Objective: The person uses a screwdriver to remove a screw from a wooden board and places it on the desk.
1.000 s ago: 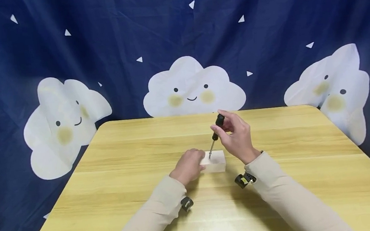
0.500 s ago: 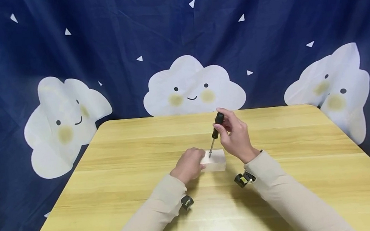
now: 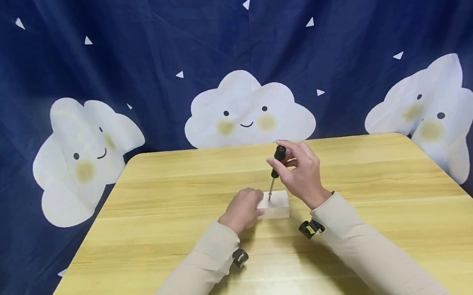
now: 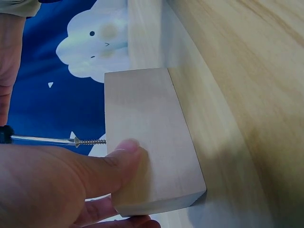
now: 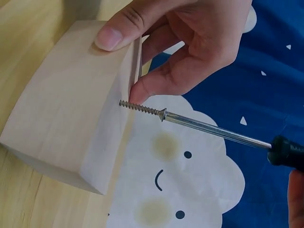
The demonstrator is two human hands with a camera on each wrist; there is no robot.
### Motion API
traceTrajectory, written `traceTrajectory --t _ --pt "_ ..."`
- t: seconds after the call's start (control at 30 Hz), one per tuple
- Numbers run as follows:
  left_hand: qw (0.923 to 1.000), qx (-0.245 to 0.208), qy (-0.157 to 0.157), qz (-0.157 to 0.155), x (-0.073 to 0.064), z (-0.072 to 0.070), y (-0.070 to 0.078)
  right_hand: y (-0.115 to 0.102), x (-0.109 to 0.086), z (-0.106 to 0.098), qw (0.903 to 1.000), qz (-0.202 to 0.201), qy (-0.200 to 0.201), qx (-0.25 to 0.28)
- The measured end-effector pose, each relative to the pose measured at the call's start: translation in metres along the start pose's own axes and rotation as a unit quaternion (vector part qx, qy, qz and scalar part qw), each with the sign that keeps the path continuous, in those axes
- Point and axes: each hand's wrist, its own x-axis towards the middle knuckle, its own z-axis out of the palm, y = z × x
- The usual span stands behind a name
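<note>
A pale wooden block lies on the table, gripped at its left end by my left hand. In the left wrist view the thumb presses the block's near side and the fingers curl round behind. My right hand holds a screwdriver by its black handle, thumb and fingers round it. The shaft leans slightly to the right. Its tip meets the head of a metal screw, whose point is at the block's top face. Most of the screw's thread shows above the wood.
The wood-grain table spreads out on all sides of the block. A dark blue curtain with white smiling clouds hangs behind it. Black camera straps sit at both wrists over beige sleeves.
My right thumb and fingers shift on the screwdriver's handle, the thumb moving in and then out again. The left hand and the block stay in place.
</note>
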Motion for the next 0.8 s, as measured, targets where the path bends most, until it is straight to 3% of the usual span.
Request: traceTrajectory --t 0.5,0.8 --pt "1.0 -0.006 -0.002 -0.007 0.001 -0.001 0.0 0.005 0.001 -0.004 0.9989 -0.001 -0.045 0.014" --pt "0.9999 0.003 -0.008 -0.007 0.001 -0.001 0.001 -0.007 0.005 -0.001 0.9997 0.005 0.008 0.021"
